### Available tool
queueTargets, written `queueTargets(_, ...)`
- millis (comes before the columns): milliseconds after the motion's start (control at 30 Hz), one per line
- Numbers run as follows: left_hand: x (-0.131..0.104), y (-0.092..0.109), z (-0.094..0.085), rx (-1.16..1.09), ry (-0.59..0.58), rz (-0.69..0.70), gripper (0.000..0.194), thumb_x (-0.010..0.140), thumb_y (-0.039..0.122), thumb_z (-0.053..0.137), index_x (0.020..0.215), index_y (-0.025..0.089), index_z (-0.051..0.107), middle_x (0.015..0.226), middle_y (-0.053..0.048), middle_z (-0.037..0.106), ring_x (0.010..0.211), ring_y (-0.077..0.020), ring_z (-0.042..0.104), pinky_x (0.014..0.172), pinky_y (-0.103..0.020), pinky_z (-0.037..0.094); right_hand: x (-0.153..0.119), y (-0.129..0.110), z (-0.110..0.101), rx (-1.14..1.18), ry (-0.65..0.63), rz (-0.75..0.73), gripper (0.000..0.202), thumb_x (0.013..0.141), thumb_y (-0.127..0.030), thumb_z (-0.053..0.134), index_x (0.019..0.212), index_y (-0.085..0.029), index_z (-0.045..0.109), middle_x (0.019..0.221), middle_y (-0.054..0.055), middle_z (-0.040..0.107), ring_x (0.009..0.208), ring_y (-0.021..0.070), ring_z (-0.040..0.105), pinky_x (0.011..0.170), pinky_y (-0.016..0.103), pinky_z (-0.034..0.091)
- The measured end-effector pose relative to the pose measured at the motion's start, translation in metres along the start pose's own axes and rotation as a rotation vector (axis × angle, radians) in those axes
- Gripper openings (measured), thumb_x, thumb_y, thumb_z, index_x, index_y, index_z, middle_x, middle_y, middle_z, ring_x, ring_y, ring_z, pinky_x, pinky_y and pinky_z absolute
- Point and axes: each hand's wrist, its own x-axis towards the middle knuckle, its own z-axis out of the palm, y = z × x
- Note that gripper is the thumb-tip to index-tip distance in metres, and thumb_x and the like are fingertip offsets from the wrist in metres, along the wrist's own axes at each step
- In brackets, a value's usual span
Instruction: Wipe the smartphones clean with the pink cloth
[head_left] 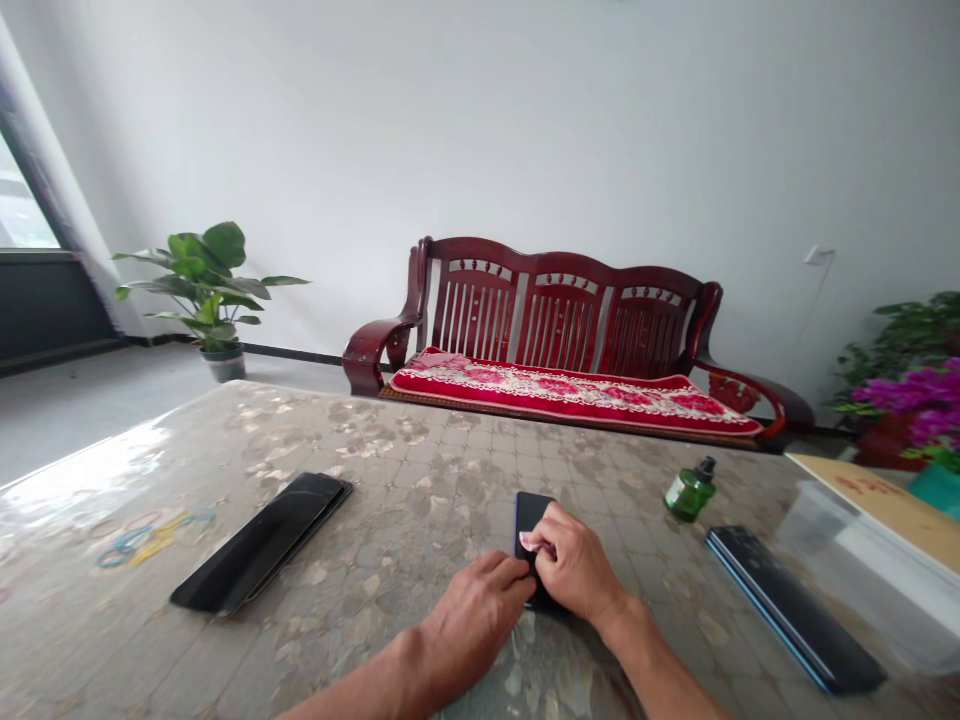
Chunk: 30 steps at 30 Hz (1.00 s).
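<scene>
A black smartphone (532,507) with a blue edge lies flat on the patterned tabletop in front of me. My left hand (476,612) rests along its near left side, fingers curled against the edge and steadying it. Over the screen, my right hand (576,562) is closed around a small whitish-pink wad (528,541), perhaps cloth or tissue, that pokes out beside the fingers. Both hands cover the lower part and right side of the phone.
Black phones (262,545) lie overlapped at left, near several coloured rubber bands (150,535). To the right are a green pump bottle (688,493), stacked phones (795,610) and a clear plastic box (847,565). A wooden bench (562,300) stands beyond the table (390,620).
</scene>
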Motion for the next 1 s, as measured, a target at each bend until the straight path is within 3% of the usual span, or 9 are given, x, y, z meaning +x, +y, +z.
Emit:
queueTargets(267,0.000,0.001,-0.004,0.004,-0.022,-0.005,0.021,0.093,0.009,0.051,0.108,0.020,0.061,0.109,-0.005,0.063,0.100,-0.0206,0.057,0.092,-0.030,0.049,0.000,0.003,0.008,0.105,-0.016,-0.051,0.029,0.075,0.000,0.046,0.080,-0.021,0.064,0.084,0.001,0.059,0.077,0.0125,0.058,0.069,0.020,0.043)
queueTargets(433,0.000,0.002,-0.003,0.021,-0.015,-0.004,0.022,0.092,0.008,0.050,0.109,0.019,0.061,0.109,-0.006,0.063,0.099,-0.0211,0.058,0.091,-0.031,0.050,0.008,0.007,0.013,0.053,0.053,0.000,0.031,0.080,0.000,0.044,0.083,-0.021,0.066,0.087,0.002,0.059,0.081,0.0139,0.059,0.073,0.022,0.044)
queueTargets(667,0.000,0.000,0.000,0.022,-0.002,-0.003,0.019,0.093,0.009,0.051,0.105,0.020,0.062,0.105,-0.005,0.064,0.097,-0.0199,0.058,0.089,-0.029,0.050,0.002,0.005,0.007,0.056,0.047,-0.029,0.029,0.070,0.003,0.047,0.072,-0.021,0.064,0.078,0.000,0.058,0.071,0.0123,0.057,0.063,0.021,0.040)
queueTargets(1000,0.000,0.002,-0.005,0.037,-0.026,0.001,0.015,0.095,0.013,0.053,0.103,0.020,0.063,0.103,-0.004,0.064,0.094,-0.0202,0.058,0.086,-0.030,0.051,0.004,0.002,0.012,0.098,0.046,-0.018,0.029,0.075,-0.001,0.046,0.080,-0.021,0.065,0.084,0.001,0.058,0.075,0.0124,0.058,0.068,0.020,0.043)
